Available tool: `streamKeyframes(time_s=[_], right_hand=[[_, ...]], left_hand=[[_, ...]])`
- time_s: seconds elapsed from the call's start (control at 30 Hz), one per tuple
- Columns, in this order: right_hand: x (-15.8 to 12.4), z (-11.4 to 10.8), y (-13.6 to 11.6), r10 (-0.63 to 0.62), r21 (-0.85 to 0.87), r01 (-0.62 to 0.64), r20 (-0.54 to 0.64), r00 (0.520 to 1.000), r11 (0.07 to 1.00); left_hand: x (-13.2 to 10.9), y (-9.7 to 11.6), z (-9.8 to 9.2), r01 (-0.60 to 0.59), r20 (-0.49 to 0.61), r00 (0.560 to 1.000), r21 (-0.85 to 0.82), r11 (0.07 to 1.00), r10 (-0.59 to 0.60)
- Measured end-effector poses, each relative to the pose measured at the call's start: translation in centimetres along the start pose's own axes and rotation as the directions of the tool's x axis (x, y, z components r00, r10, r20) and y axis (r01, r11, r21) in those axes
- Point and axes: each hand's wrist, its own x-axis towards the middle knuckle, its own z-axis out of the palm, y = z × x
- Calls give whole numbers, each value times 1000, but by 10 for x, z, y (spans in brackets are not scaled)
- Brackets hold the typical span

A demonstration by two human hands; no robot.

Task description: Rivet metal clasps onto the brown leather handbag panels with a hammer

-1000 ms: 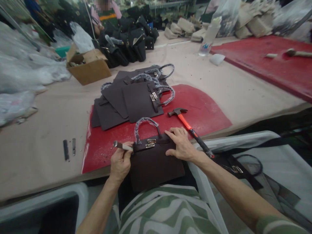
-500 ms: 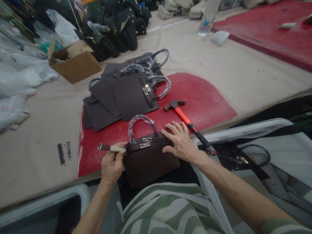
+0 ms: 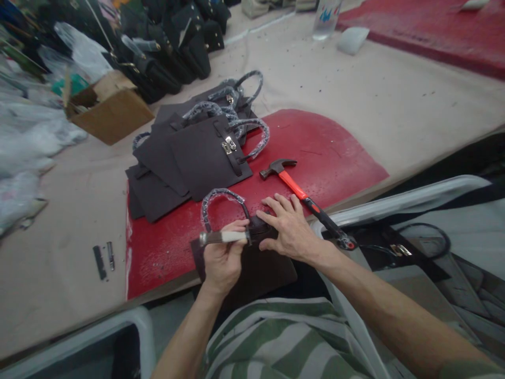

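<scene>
A dark brown handbag panel [image 3: 272,266] with a plastic-wrapped handle [image 3: 204,210] lies over the table's front edge, partly off it. My left hand [image 3: 223,263] is closed round a short punch-like tool [image 3: 232,237] with a white-wrapped shaft and a metal end. The tool lies sideways above the top of the panel, its tip pointing right toward a dark strap. My right hand [image 3: 290,229] rests on the panel's upper right with its fingers spread. Both hands cover the metal clasp. Just beyond my right hand, a claw hammer [image 3: 294,187] lies on the red mat.
A stack of similar bag panels [image 3: 209,152] lies on the red mat [image 3: 327,142]. Two small tools [image 3: 111,256] lie at left. Farther back are a cardboard box [image 3: 112,116], black bags [image 3: 158,58] and a bottle [image 3: 325,21]. White bins [image 3: 148,337] flank my lap.
My left hand has moved right with the tool, from the panel's left edge to over its clasp. The right hand stays spread on the panel. The view has shifted slightly.
</scene>
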Motion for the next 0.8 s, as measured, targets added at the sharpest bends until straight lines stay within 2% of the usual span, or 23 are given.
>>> streamKeyframes(time_s=[0.07,0.13,0.23,0.47,0.8], right_hand=[[-1,0,1,-9,8,9,10,1000,1000],[-2,2,2,-20,21,20,11,1000,1000],[-2,5,3,-21,29,22,-4,1000,999],[-2,5,2,-16,44,17,-10,1000,999],[-3,7,4,-19,57,22,-39,999,998]], left_hand=[[2,-7,16,-39,53,998,28,999,37],[4,-13,22,-32,72,997,41,999,29],[4,-18,21,-7,75,997,39,999,4],[1,-17,20,-31,92,995,40,999,27],[-3,-17,22,-179,82,982,102,979,171]])
